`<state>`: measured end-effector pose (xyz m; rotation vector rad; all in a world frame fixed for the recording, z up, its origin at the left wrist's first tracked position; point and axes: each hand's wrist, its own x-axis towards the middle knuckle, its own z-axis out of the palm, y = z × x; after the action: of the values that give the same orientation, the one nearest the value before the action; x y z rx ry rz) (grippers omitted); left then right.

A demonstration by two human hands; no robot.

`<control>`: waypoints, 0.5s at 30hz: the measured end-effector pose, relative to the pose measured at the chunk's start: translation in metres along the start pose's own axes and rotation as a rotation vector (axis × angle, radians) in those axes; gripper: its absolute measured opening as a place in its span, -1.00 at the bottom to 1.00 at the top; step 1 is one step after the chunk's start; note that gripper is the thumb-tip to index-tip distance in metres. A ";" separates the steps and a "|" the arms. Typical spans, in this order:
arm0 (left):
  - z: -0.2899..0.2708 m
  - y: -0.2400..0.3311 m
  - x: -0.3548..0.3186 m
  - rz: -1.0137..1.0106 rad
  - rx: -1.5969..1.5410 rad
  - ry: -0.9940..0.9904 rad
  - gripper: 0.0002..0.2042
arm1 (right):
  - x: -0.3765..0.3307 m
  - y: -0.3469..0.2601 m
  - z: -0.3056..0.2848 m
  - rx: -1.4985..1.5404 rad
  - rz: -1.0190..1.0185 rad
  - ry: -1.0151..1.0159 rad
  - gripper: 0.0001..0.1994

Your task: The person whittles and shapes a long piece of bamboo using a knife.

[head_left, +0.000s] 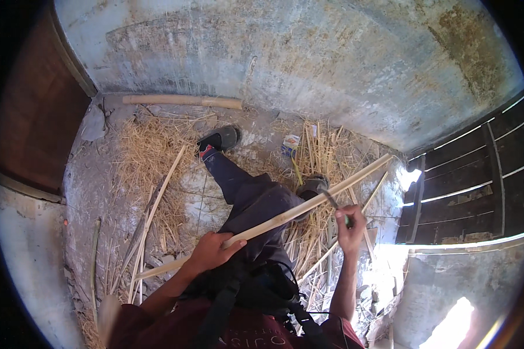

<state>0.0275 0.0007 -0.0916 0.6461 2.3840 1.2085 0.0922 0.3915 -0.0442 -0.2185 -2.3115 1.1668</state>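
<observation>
A long split bamboo strip (279, 220) runs slantwise across my lap, from the lower left up to the far right. My left hand (211, 251) is closed round it near its lower end, over my thigh. In my right hand (350, 225) is a knife (330, 199), its handle mostly hidden by the fingers. The blade points up and left, close to the strip's near edge; whether it touches cannot be made out.
Bamboo shavings (151, 151) and thin strips (317, 145) litter the floor round my outstretched legs. A thick bamboo pole (183, 102) lies along the weathered wall (262, 58). A small box (290, 145) sits between my feet. On the right is a slatted panel (466, 180).
</observation>
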 end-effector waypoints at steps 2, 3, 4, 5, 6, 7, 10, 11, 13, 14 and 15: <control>0.000 0.002 0.000 0.031 -0.017 0.018 -0.55 | -0.004 -0.009 0.006 -0.050 0.024 -0.094 -0.85; 0.000 0.003 0.000 0.005 -0.025 0.012 -0.55 | -0.006 -0.012 0.007 -0.065 0.044 -0.140 -0.84; 0.000 0.003 -0.001 -0.021 -0.031 0.006 -0.55 | -0.007 -0.013 0.010 -0.075 0.025 -0.132 -0.84; 0.000 0.004 -0.001 -0.060 -0.032 -0.007 -0.55 | -0.008 -0.013 0.012 -0.070 0.013 -0.125 -0.84; -0.001 0.005 -0.001 -0.046 -0.031 0.002 -0.54 | -0.009 -0.013 0.015 -0.065 0.001 -0.118 -0.83; -0.001 0.005 -0.001 -0.042 -0.025 0.004 -0.54 | -0.010 -0.012 0.016 -0.048 0.000 -0.117 -0.83; -0.001 0.006 -0.001 -0.047 -0.054 0.003 -0.53 | -0.012 -0.008 0.018 -0.029 0.021 -0.110 -0.83; 0.000 0.006 0.000 -0.071 -0.066 -0.008 -0.53 | -0.012 -0.007 0.018 -0.050 0.022 -0.111 -0.83; 0.000 0.006 0.000 -0.033 -0.067 0.009 -0.52 | -0.011 -0.005 0.019 -0.033 0.028 -0.112 -0.82; 0.000 0.005 -0.001 -0.038 -0.058 0.004 -0.52 | -0.011 -0.004 0.019 -0.044 0.015 -0.112 -0.82; 0.000 0.004 -0.001 -0.022 -0.056 0.006 -0.51 | -0.011 -0.003 0.019 -0.048 0.018 -0.117 -0.82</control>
<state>0.0287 0.0025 -0.0877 0.5974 2.3476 1.2646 0.0917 0.3722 -0.0548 -0.1940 -2.4458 1.1620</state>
